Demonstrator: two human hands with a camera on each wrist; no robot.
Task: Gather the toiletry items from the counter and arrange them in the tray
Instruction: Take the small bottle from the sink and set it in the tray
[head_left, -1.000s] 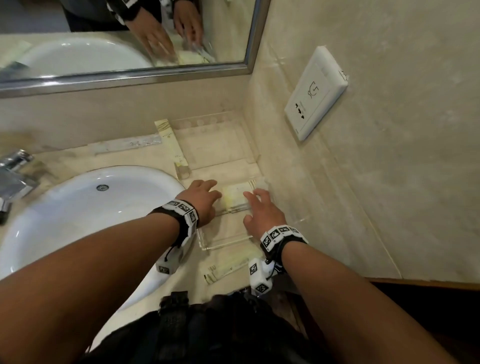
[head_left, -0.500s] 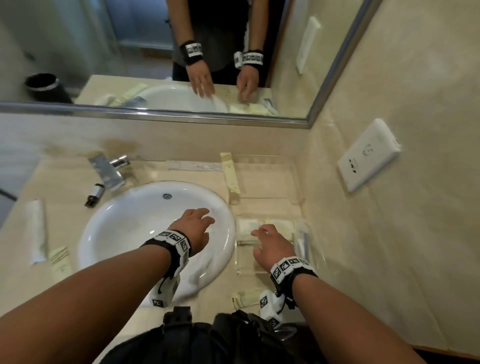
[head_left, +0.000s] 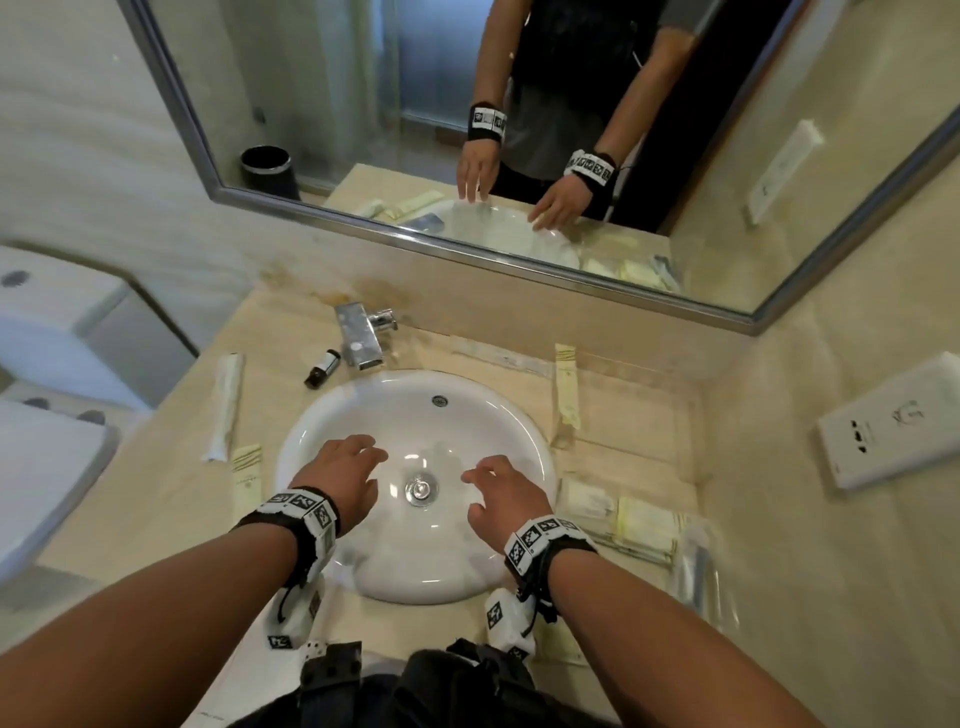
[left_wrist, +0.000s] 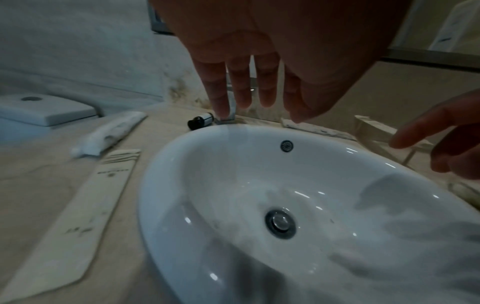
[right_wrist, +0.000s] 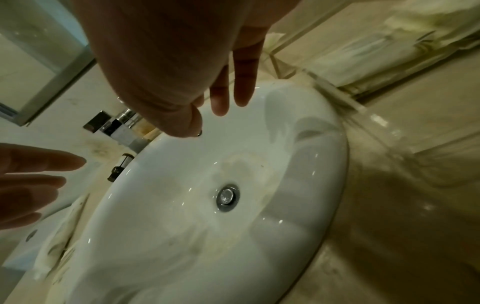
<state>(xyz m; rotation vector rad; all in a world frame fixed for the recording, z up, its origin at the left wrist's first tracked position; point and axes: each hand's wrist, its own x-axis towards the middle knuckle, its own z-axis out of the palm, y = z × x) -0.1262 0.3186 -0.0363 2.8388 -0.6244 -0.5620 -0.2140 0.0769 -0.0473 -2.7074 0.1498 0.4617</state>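
Observation:
Both hands hover over the white sink (head_left: 322, 415), empty with fingers loosely spread: my left hand (head_left: 345, 475) (left_wrist: 249, 82) left of the drain, my right hand (head_left: 501, 491) (right_wrist: 221, 86) right of it. A clear tray (head_left: 680, 431) stands on the counter right of the sink and holds pale yellow packets (head_left: 641, 519) near its front. A long yellow sachet (head_left: 567, 387) leans on the tray's left rim. Left of the sink lie a white wrapped tube (head_left: 226, 405) (left_wrist: 111, 133) and a flat cream sachet (head_left: 244, 470) (left_wrist: 85, 209). A small dark bottle (head_left: 323, 368) (left_wrist: 200, 121) lies by the faucet.
The chrome faucet (head_left: 361, 338) stands behind the sink under the mirror (head_left: 467, 130). A long clear packet (head_left: 498, 356) lies along the back wall. A wall socket (head_left: 893, 426) sits on the right wall. A toilet cistern (head_left: 57, 312) is at the left.
Both hands left the packets in the tray and moved left over the sink. My view swung left and up, bringing the faucet and left counter into sight.

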